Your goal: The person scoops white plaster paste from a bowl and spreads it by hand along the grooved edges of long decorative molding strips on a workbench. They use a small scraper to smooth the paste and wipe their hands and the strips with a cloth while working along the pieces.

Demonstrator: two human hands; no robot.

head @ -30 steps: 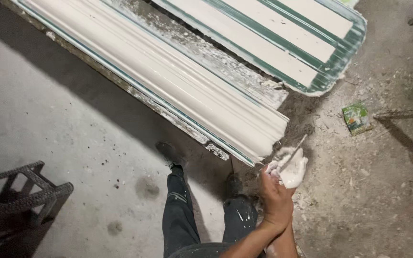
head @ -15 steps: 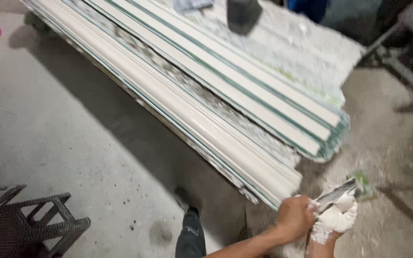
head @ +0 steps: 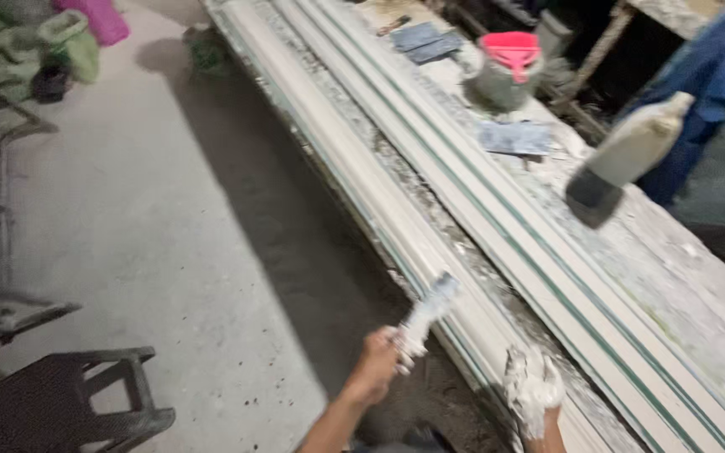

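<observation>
My left hand (head: 375, 369) grips a plaster-smeared scraper (head: 426, 317) whose blade points up and to the right, toward the near edge of a long white moulding (head: 354, 180). My right hand (head: 532, 390), coated in wet white plaster (head: 524, 369), rests on the moulding's near end and seems to hold a lump of it. Several long white mouldings with green stripes (head: 497, 226) lie side by side on a dusty bench, running from the top middle to the bottom right.
A grey bucket with a pink top (head: 509, 67) and grey sheets (head: 513, 138) sit on the bench. Another person in blue (head: 706, 101) holds a pale bottle (head: 627, 159) at the right. A dark stool (head: 69, 403), a metal frame (head: 2, 252) and bags (head: 69, 42) stand on the left.
The view has swung up along the mouldings. The scraper has passed from the plaster-covered right hand into my left hand, and the two hands have moved apart.
</observation>
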